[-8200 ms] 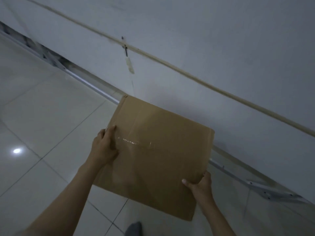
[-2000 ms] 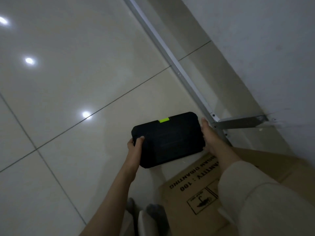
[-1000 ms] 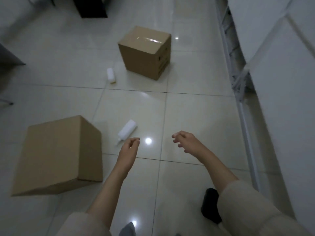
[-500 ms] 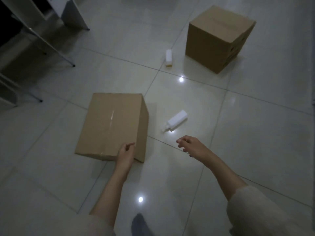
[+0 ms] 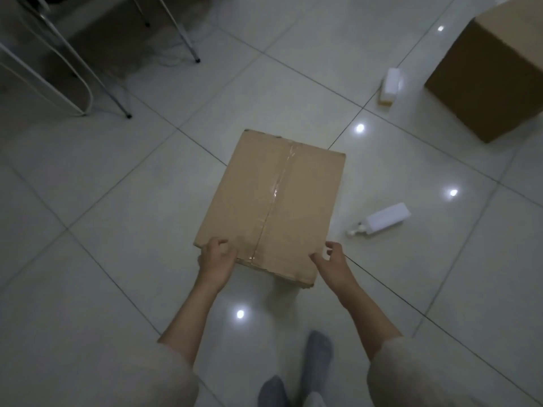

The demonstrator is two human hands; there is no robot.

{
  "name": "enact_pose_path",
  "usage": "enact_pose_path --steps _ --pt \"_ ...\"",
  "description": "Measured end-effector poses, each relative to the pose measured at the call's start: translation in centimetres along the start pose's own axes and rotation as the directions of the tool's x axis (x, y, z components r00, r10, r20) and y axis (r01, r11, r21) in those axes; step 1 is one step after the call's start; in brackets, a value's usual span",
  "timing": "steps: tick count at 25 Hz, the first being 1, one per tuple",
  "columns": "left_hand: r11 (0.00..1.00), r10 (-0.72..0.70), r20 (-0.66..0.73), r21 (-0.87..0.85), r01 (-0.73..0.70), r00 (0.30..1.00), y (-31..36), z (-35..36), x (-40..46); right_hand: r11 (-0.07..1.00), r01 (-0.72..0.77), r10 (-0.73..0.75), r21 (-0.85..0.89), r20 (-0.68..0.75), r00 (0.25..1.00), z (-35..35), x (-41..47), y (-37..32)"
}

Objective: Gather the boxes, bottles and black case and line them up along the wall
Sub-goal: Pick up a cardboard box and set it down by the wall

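Your hands reach the near box (image 5: 273, 207): left hand (image 5: 216, 259) curled on its near-left corner, right hand (image 5: 333, 261) spread beside its near-right corner. Next: grip both sides, lift.

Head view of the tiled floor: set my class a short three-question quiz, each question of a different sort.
1. True or false: the left hand touches the near edge of the taped brown cardboard box.
2. How many white plastic bottles lie on the floor?
3. The second brown cardboard box sits: A) upper right, B) lower left, C) under the metal-legged chair.

Key: 1 true. 2 two: the white pump bottle and the white bottle with a yellowish end. 3 A.
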State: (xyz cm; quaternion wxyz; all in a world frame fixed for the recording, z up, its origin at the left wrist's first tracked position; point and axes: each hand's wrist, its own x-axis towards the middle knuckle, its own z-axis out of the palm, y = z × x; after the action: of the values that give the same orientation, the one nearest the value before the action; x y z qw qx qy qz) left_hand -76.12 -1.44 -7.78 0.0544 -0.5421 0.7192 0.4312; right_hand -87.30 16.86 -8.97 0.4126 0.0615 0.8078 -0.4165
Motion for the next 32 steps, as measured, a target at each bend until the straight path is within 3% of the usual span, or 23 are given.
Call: enact_pose_path --steps 7,11,14,18,22,27,32 --pt "0.995 -0.047 -0.198 0.072 0.062 0.979 -3.4 0.8 10.0 0.989 -0.004 0.032 0.147 -0.186 0.982 5.0 7.4 2.4" --pt "0.99 -0.136 -0.016 0.021 0.136 0.991 -5.7 0.9 12.9 0.983 -0.077 0.108 0.167 -0.183 0.977 5.4 9.1 3.7" --pt "0.994 -0.113 0.003 0.0 0.113 0.994 -5.5 0.8 12.9 0.978 -0.077 0.118 0.193 -0.207 0.971 4.7 9.1 3.5" --pt "1.0 0.007 -0.101 0.03 -0.004 0.995 -3.2 0.1 10.8 0.989 -0.011 0.054 0.145 -0.293 0.955 2.1 8.0 1.6" --pt "0.993 0.116 -0.113 -0.02 -0.119 0.987 0.6 -2.6 8.2 0.997 0.022 0.004 0.074 -0.337 0.942 -1.0 5.4 -1.4" --pt "0.973 0.23 0.064 -0.046 -0.228 0.971 2.7 -6.6 3.6 0.998 0.015 0.011 0.06 -0.408 0.913 -2.3 -1.9 -1.2" --pt "0.906 0.423 0.24 -0.086 -0.414 0.874 2.6 -8.3 -5.2 0.975 0.025 0.112 0.222 -0.581 0.806 -3.2 -14.3 4.1"
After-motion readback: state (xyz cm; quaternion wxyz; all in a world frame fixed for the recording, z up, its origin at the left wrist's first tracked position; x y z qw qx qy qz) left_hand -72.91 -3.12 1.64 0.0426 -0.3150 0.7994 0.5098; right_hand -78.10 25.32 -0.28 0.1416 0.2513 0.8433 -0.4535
